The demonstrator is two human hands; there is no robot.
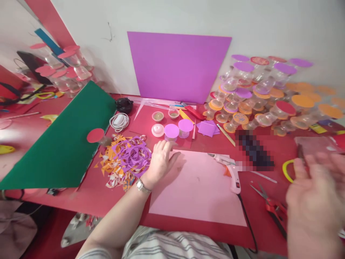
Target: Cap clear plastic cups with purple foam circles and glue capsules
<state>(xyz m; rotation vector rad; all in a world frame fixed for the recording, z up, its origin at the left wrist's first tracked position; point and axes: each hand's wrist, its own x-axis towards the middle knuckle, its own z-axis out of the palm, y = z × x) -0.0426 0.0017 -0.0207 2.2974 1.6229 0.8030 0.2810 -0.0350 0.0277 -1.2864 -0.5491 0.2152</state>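
My left hand (161,160) is at the near side of a small clear plastic cup topped with a purple disc (171,131). Its fingers are bent, with the thumb held apart; whether the fingertips touch the cup is hidden. A second cup with a purple disc (185,126) stands just right of it. Raised at the right edge, my right hand (315,190) is blurred by motion, its fingers loosely spread and nothing visible in them. Yellow-handled scissors (288,171) and red-handled pliers (272,207) lie nearest it. A pink glue gun (229,169) rests on a pink sheet (194,194).
Orange and purple paper scraps (129,158) are heaped left of my wrist. Stacked hourglass-shaped cups (258,93) with coloured discs fill the back right. A green board (64,140) leans at left, and a purple sheet (179,66) stands against the wall. The glue gun's cord (246,216) hangs over the edge.
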